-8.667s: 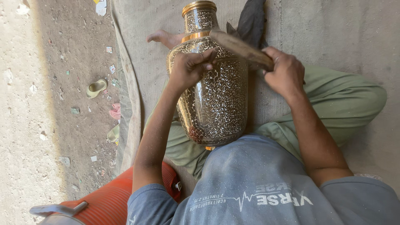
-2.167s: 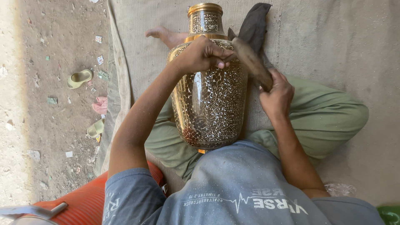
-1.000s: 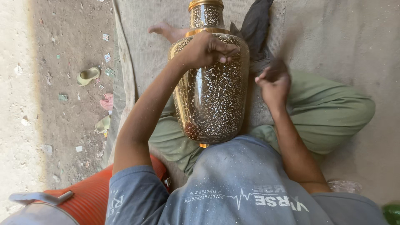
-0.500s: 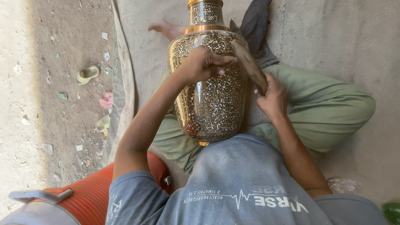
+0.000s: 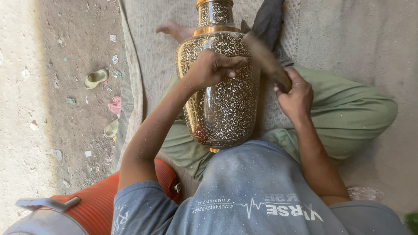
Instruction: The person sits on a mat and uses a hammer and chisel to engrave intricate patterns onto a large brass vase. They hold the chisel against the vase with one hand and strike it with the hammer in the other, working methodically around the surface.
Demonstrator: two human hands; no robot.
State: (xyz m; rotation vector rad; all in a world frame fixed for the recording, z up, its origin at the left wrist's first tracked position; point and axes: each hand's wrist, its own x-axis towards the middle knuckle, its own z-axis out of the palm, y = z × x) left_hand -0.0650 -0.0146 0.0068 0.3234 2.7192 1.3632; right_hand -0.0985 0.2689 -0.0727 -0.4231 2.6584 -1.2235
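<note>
A grey woven mat [image 5: 348,39] covers the ground where the person sits cross-legged, with bare, littered dirt floor [image 5: 52,87] to its left. The left hand [image 5: 213,69] rests on the shoulder of a tall engraved brass vase [image 5: 222,109], its fingers [image 5: 233,65] curled together in a pinch; whether a small tool sits between them cannot be told. The right hand [image 5: 296,93] is closed in a fist around the lower end of a wooden mallet [image 5: 265,61], blurred, whose head slants up and left to meet the vase just beside the left hand. The vase lies in the person's lap between green-trousered legs [image 5: 348,117], its long axis running away from the body, the narrow neck pointing to the far end and the base near the belly. Both forearms reach forward, the left bent across the vase, the right outside it. A bare foot [image 5: 174,30] and a dark cloth [image 5: 267,17] lie by the neck. An orange ribbed container [image 5: 100,204] with a grey lid sits near the left elbow; a green sandal [image 5: 96,78] lies well apart on the dirt.
</note>
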